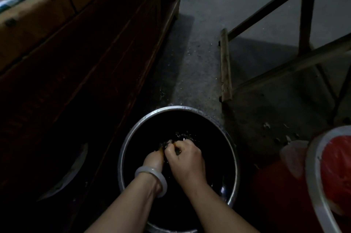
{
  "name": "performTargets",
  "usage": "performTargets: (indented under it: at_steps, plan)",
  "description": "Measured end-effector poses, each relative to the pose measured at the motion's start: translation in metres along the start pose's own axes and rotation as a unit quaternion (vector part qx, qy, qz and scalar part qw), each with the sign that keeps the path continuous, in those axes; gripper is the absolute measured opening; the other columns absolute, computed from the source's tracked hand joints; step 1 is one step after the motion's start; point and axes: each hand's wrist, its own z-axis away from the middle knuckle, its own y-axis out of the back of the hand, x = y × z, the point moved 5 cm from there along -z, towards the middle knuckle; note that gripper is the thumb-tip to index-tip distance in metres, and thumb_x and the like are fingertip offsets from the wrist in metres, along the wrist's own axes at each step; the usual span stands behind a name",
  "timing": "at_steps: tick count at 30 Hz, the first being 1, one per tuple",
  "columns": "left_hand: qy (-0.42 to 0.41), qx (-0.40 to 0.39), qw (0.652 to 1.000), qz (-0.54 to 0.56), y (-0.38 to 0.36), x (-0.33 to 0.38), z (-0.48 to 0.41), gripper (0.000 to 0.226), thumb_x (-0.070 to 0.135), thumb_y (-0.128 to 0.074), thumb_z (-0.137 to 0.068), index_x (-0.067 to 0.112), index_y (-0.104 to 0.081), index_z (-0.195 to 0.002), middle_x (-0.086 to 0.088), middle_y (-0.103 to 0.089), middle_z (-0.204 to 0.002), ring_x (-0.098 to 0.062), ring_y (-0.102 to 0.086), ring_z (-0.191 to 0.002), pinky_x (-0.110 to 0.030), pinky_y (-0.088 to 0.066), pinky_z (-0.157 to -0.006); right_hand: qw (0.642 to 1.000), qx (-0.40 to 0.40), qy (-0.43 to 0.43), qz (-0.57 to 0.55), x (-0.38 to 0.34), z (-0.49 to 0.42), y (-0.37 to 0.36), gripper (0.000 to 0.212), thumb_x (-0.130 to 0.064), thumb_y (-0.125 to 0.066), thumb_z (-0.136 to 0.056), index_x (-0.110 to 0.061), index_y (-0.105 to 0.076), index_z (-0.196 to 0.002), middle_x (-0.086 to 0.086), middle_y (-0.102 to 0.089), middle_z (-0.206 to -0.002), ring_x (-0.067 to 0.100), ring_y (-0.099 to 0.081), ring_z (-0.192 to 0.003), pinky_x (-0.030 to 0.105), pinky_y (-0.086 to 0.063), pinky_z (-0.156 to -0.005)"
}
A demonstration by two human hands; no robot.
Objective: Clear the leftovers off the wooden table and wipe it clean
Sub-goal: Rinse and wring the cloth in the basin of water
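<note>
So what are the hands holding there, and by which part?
Left hand and right hand both clutch a yellowish wad, likely a cloth, in the basin; which part is too dark to tell.

I find one open lane: bare floor [205, 42] running from the basin [178, 107] toward 12 o'clock. From 9 to 11 o'clock a dark wooden cabinet [85, 61] walls off that side, close to the rim. From 1 to 3 o'clock a wooden frame [226, 65] with slanted rails bars passage. At 4 o'clock a white-rimmed bin [311, 166] stands near. The left hand [153, 159] and right hand [185, 154], gripping a rag [162, 152], fill the basin's middle.
</note>
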Motion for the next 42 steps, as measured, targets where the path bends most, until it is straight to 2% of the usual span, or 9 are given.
performTargets:
  at_steps: [5,10,14,21,28,32,36,38,42]
  plan:
    - [-0.051,0.013,0.999,-0.001,-0.004,0.005,0.012,0.019,0.029,-0.056,-0.092,0.012,-0.064,-0.091,-0.008,-0.068,-0.085,-0.021,-0.063,-0.08,-0.025,-0.049,-0.068,0.993,-0.007,-0.048,0.109,0.02,-0.015,0.007,0.037,-0.041,-0.044,-0.097,-0.016,-0.071,-0.094,0.005,-0.062,-0.107,0.025,-0.061,-0.098,0.032,-0.047,-0.08]
    - [-0.069,0.053,0.993,-0.083,0.011,-0.003,0.002,0.022,0.003,-0.054,-0.089,0.009,-0.062,-0.108,-0.009,-0.065,-0.096,-0.022,-0.062,-0.082,-0.029,-0.052,-0.07,0.973,-0.018,-0.078,0.215,0.052,-0.016,0.002,0.047,-0.053,-0.043,-0.098,-0.018,-0.057,-0.127,0.008,-0.042,-0.135,0.024,-0.039,-0.125,0.037,-0.046,-0.093]
    - [-0.013,0.107,0.977,-0.184,0.014,-0.008,0.0,0.044,0.009,-0.056,-0.088,0.005,-0.049,-0.13,-0.018,-0.034,-0.139,-0.031,-0.054,-0.104,-0.022,-0.041,-0.085,0.963,-0.096,-0.13,0.216,0.069,0.002,-0.017,0.069,-0.055,-0.053,-0.093,-0.036,-0.022,-0.151,0.013,-0.005,-0.153,0.031,-0.01,-0.141,0.048,-0.033,-0.109]
    - [0.011,0.056,0.997,0.05,0.0,-0.012,0.002,0.064,0.044,-0.056,-0.09,0.017,-0.032,-0.143,-0.018,-0.051,-0.131,-0.035,-0.053,-0.114,-0.039,-0.045,-0.089,0.982,-0.099,-0.109,-0.117,0.041,0.01,-0.023,0.015,-0.018,-0.071,-0.084,-0.028,-0.065,-0.094,-0.001,-0.041,-0.119,0.002,-0.05,-0.091,0.004,-0.041,-0.064]
    - [0.129,-0.149,0.951,0.238,-0.014,-0.007,0.016,0.06,0.059,-0.06,-0.081,0.002,-0.069,-0.098,-0.018,-0.071,-0.089,-0.031,-0.069,-0.08,-0.04,-0.049,-0.08,0.991,0.0,0.003,-0.131,0.006,0.017,-0.005,0.028,-0.049,-0.066,-0.065,-0.024,-0.054,-0.064,-0.007,-0.052,-0.082,0.004,-0.054,-0.072,0.016,-0.043,-0.061]
    - [0.119,-0.024,0.869,0.48,-0.01,0.004,0.014,0.081,0.054,-0.049,-0.088,-0.002,-0.029,-0.143,-0.023,-0.032,-0.148,-0.04,-0.041,-0.125,-0.046,-0.03,-0.107,0.998,0.001,-0.001,-0.061,0.003,0.01,0.001,0.038,-0.057,-0.056,-0.08,-0.025,-0.048,-0.062,-0.006,-0.056,-0.082,0.011,-0.058,-0.075,0.034,-0.05,-0.069]
    - [0.062,0.058,0.988,0.127,-0.009,0.004,0.018,0.048,0.046,-0.051,-0.091,0.004,-0.065,-0.111,-0.013,-0.066,-0.105,-0.021,-0.059,-0.088,-0.028,-0.043,-0.074,0.999,0.008,-0.042,0.027,0.014,-0.001,0.011,0.042,-0.058,-0.043,-0.095,-0.024,-0.063,-0.081,0.0,-0.069,-0.092,0.022,-0.065,-0.089,0.03,-0.047,-0.073]
    - [-0.002,0.029,0.999,-0.014,-0.011,0.009,0.02,0.037,0.039,-0.052,-0.091,0.006,-0.067,-0.097,-0.006,-0.067,-0.086,-0.017,-0.059,-0.076,-0.026,-0.041,-0.061,0.996,-0.011,-0.05,0.071,0.022,-0.007,0.012,0.047,-0.056,-0.036,-0.098,-0.023,-0.069,-0.1,0.002,-0.07,-0.098,0.023,-0.066,-0.095,0.031,-0.048,-0.078]
    - [-0.086,0.063,0.992,-0.067,-0.004,0.008,0.013,0.029,0.033,-0.056,-0.09,0.007,-0.067,-0.094,-0.011,-0.069,-0.09,-0.026,-0.064,-0.086,-0.035,-0.051,-0.082,0.985,-0.042,-0.032,0.167,0.029,-0.018,0.005,0.052,-0.058,-0.03,-0.1,-0.024,-0.065,-0.114,0.003,-0.061,-0.119,0.024,-0.057,-0.112,0.037,-0.046,-0.089]
